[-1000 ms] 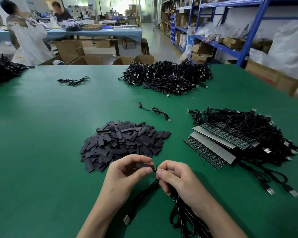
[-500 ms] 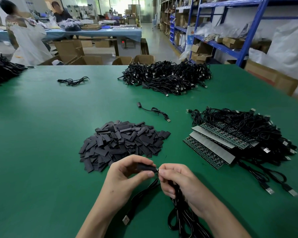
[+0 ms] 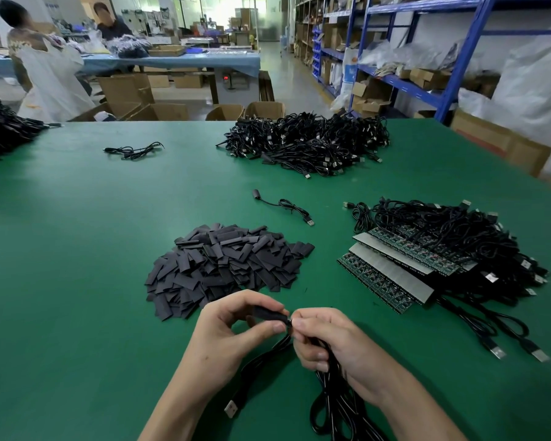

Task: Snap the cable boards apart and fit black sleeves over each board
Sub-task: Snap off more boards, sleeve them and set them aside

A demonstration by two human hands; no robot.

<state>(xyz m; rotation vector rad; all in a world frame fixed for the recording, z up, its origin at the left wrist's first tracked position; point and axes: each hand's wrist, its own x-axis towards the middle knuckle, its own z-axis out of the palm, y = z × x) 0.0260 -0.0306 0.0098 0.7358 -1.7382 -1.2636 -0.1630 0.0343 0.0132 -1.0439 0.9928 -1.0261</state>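
Black sleeve (image 3: 268, 312) pinched in the left hand (image 3: 233, 329) near the green table (image 3: 77, 281) front edge, right hand (image 3: 334, 342) curled round a cable bunch (image 3: 334, 405) and meeting the sleeve's end, sleeve pile (image 3: 226, 265) just behind, board strips (image 3: 392, 272) off right, cable heap (image 3: 306, 144) way back.

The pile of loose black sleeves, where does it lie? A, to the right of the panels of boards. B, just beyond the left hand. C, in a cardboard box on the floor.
B: the pile of black sleeves lies on the green table just beyond the left hand, which pinches one sleeve; the panels of boards lie to its right.
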